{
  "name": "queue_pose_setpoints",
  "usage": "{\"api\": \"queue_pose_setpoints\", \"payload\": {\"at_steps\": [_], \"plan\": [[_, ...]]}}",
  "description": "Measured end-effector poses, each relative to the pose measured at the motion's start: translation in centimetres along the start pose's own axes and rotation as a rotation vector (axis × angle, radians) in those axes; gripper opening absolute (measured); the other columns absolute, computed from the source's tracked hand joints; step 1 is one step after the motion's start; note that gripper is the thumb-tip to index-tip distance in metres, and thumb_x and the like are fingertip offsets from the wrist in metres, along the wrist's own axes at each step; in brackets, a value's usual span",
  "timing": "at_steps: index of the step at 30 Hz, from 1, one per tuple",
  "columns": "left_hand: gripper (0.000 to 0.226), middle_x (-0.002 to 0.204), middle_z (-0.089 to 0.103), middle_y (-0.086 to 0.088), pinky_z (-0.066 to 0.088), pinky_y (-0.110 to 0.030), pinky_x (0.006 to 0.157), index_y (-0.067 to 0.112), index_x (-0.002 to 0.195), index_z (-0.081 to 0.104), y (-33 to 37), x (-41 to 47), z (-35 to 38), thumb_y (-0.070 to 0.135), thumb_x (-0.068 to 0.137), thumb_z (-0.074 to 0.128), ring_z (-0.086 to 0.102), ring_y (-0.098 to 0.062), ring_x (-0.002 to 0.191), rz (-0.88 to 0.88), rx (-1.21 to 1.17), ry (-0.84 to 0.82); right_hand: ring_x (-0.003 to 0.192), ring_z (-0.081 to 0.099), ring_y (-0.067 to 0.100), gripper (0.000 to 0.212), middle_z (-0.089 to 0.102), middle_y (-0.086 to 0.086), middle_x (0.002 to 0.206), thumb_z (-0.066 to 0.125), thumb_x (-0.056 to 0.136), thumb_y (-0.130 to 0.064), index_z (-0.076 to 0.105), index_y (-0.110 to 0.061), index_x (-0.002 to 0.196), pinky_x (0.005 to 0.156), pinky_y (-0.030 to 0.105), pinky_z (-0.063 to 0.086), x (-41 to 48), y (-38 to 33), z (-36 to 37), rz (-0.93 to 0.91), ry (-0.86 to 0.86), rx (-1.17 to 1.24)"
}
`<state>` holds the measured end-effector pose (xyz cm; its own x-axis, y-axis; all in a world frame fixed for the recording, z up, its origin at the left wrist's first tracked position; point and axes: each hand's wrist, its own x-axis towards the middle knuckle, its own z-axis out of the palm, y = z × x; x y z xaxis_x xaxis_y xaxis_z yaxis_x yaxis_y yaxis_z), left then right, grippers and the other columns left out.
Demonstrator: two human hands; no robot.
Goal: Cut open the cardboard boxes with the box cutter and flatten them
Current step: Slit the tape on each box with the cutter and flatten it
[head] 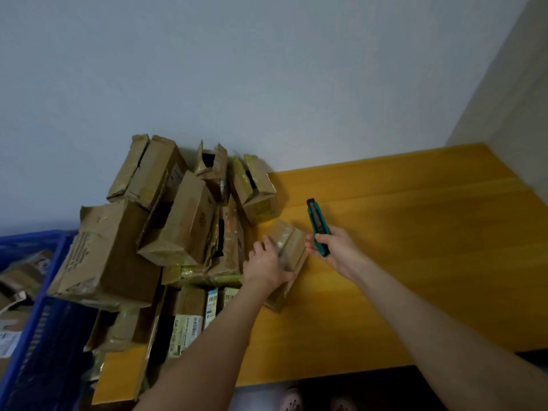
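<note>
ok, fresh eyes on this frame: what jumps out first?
A tumbled heap of cardboard boxes fills the left of the yellow wooden table, against the wall. At the heap's right edge the left hand holds a small taped box, and the right hand beside it grips a teal box cutter pointing away from the person. A blue crate holding more cardboard sits at far left.

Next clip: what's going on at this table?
A person is working through cardboard boxes on a yellow table. The left hand holds a small taped box down, while the right hand grips a green box cutter beside it, tip pointing away, not yet cutting. A pile of opened boxes sits to the left, by a blue crate.
</note>
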<state>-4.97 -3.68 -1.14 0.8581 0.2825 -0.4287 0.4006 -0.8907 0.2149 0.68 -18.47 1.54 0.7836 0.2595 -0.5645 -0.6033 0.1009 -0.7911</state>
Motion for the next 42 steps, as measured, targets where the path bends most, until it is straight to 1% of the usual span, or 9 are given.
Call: {"api": "queue_pose_setpoints", "payload": {"at_steps": [6, 12, 20, 23, 28, 31, 33, 37, 42], "plan": [[0.118, 0.157, 0.017, -0.007, 0.023, -0.047, 0.118, 0.016, 0.155, -0.003, -0.6, -0.4, 0.1, 0.050, 0.074, 0.076, 0.021, -0.027, 0.145, 0.111, 0.089, -0.046, 0.068, 0.060, 0.018, 0.028, 0.058, 0.010, 0.080, 0.050, 0.100, -0.016, 0.052, 0.002, 0.122, 0.058, 0.024, 0.055, -1.5, 0.5, -0.2, -0.052, 0.057, -0.048], [0.120, 0.158, 0.015, -0.006, 0.021, -0.046, 0.118, 0.014, 0.155, -0.003, -0.6, -0.7, -0.1, 0.047, 0.073, 0.079, 0.019, -0.026, 0.146, 0.110, 0.097, -0.066, 0.053, 0.058, 0.015, 0.030, 0.060, 0.007, 0.069, 0.061, 0.093, -0.038, 0.058, -0.011, 0.103, 0.048, 0.025, 0.047, -2.3, 0.9, -0.7, -0.069, 0.189, -0.147], [0.122, 0.156, 0.014, -0.010, 0.015, -0.050, 0.120, 0.012, 0.154, -0.005, 0.1, -0.7, 0.2, 0.050, 0.073, 0.078, 0.016, -0.029, 0.146, 0.075, 0.084, -0.063, 0.053, 0.055, 0.015, 0.031, 0.059, 0.007, 0.067, 0.056, 0.095, -0.043, 0.058, -0.014, 0.106, 0.047, 0.024, 0.044, -2.8, 1.1, -1.5, -0.105, 0.189, -0.164], [0.119, 0.154, 0.018, -0.012, 0.022, -0.048, 0.118, 0.009, 0.154, -0.003, 0.6, -0.8, 0.4, 0.053, 0.074, 0.074, 0.023, -0.032, 0.142, 0.075, 0.103, -0.020, 0.051, 0.053, 0.015, 0.023, 0.058, 0.007, 0.063, 0.053, 0.097, -0.041, 0.060, -0.020, 0.106, 0.048, 0.025, 0.042, -2.8, 1.1, -1.9, -0.128, 0.175, -0.126], [0.115, 0.153, 0.021, -0.010, 0.017, -0.048, 0.119, 0.011, 0.154, -0.001, 2.3, -0.7, -0.3, 0.052, 0.075, 0.072, 0.025, -0.031, 0.141, 0.182, 0.102, 0.043, 0.072, 0.066, 0.019, 0.022, 0.068, 0.009, 0.084, 0.050, 0.100, -0.032, 0.056, -0.014, 0.112, 0.062, 0.030, 0.053, -1.9, 0.9, -2.8, -0.151, 0.180, -0.084], [0.118, 0.154, 0.016, -0.008, 0.010, -0.055, 0.119, 0.013, 0.154, -0.005, 3.1, -0.3, -1.0, 0.051, 0.075, 0.074, 0.019, -0.030, 0.143, 0.236, 0.077, 0.067, 0.072, 0.061, 0.019, 0.025, 0.060, 0.006, 0.085, 0.050, 0.100, -0.030, 0.052, -0.009, 0.113, 0.069, 0.035, 0.054, -1.0, 0.5, -3.5, -0.176, 0.259, -0.141], [0.121, 0.155, 0.013, -0.005, 0.010, -0.059, 0.117, 0.016, 0.154, -0.007, 3.5, 0.0, -1.2, 0.048, 0.073, 0.077, 0.016, -0.029, 0.144, 0.254, 0.007, 0.095, 0.067, 0.059, 0.016, 0.022, 0.055, 0.005, 0.083, 0.051, 0.100, -0.031, 0.051, -0.011, 0.109, 0.066, 0.034, 0.053, -0.7, 0.0, -4.1, -0.176, 0.303, -0.153], [0.121, 0.154, 0.011, -0.005, 0.013, -0.062, 0.115, 0.021, 0.154, -0.009, 3.8, 0.0, -1.0, 0.044, 0.072, 0.077, 0.014, -0.030, 0.144, 0.249, -0.143, 0.110, 0.054, 0.059, 0.012, 0.018, 0.060, 0.006, 0.083, 0.055, 0.098, -0.027, 0.053, -0.010, 0.103, 0.053, 0.026, 0.049, -0.6, -0.8, -4.5, -0.172, 0.226, -0.121], [0.121, 0.153, 0.016, -0.005, 0.028, -0.055, 0.113, 0.015, 0.154, 0.001, 3.5, 0.4, -0.3, 0.048, 0.068, 0.080, 0.022, -0.030, 0.142, 0.183, -0.243, 0.164, 0.061, 0.062, 0.013, 0.023, 0.064, 0.009, 0.102, 0.056, 0.098, -0.026, 0.053, -0.009, 0.112, 0.056, 0.026, 0.051, -0.3, -0.7, -3.4, -0.179, 0.182, -0.117]]}}
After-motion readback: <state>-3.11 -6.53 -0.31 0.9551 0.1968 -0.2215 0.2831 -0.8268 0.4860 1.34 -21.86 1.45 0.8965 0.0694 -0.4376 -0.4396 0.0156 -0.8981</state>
